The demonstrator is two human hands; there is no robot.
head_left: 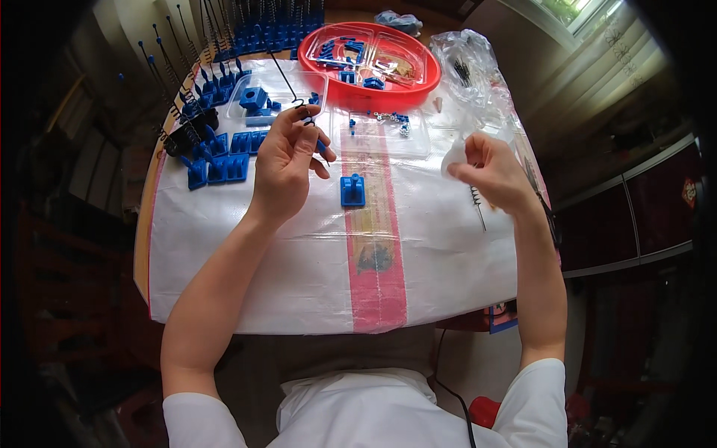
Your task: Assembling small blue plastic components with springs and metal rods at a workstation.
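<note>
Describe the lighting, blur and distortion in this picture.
Head view: bright window at upper right; patchy glare on the shiny table cover; right hand looks softer than the left hand, perhaps from motion; the cover's near edge curves; the corners fall to black.

A loose white T-shirt (358, 414) — softly creased across the front, with short sleeves (200, 424) — leaves forearms (220, 299) and hands (287, 164) bare; a thin black cable (454, 394) runs alongside.
</note>
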